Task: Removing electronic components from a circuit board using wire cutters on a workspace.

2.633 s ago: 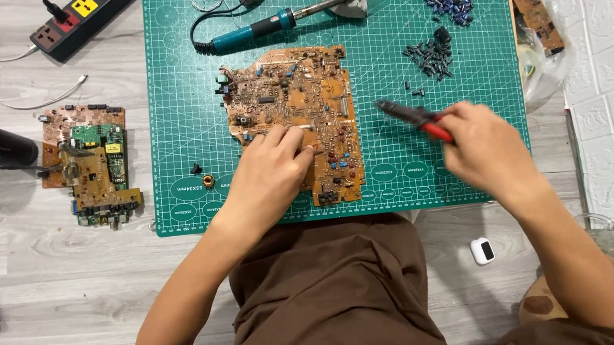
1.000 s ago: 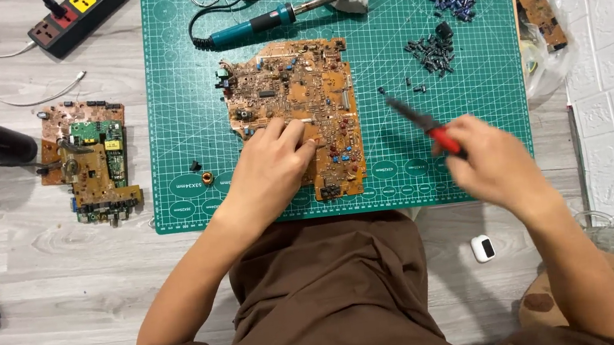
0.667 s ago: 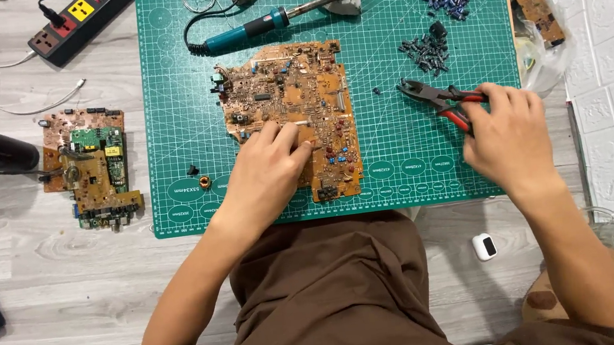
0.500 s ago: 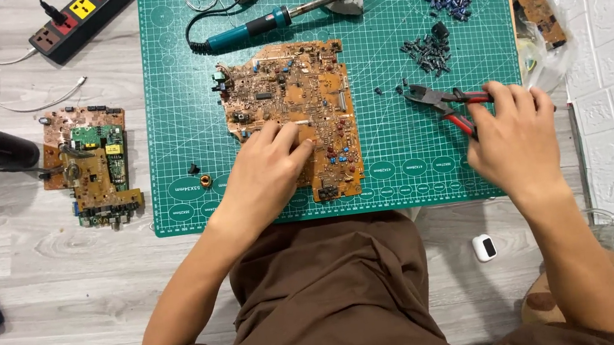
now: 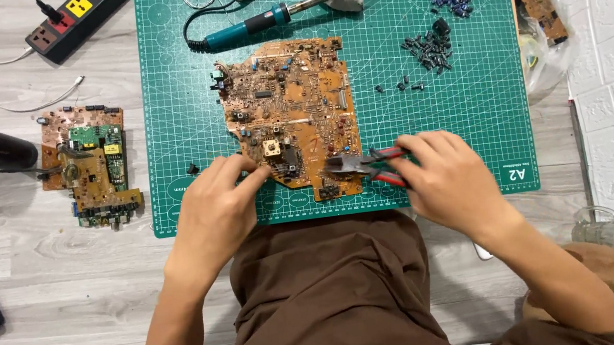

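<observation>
The right hand has come back to the brown circuit board, fingers clamped on red pliers. The left hand presses the board's near edge, fingers together.

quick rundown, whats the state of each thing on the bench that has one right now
left hand: fingertips pressing the circuit board's near-left edge
right hand: gripping the pliers
pliers: nose over the board's near edge
circuit board: flat on the green mat
soldering iron: lying down, unheld
power strip: plug inserted
</observation>
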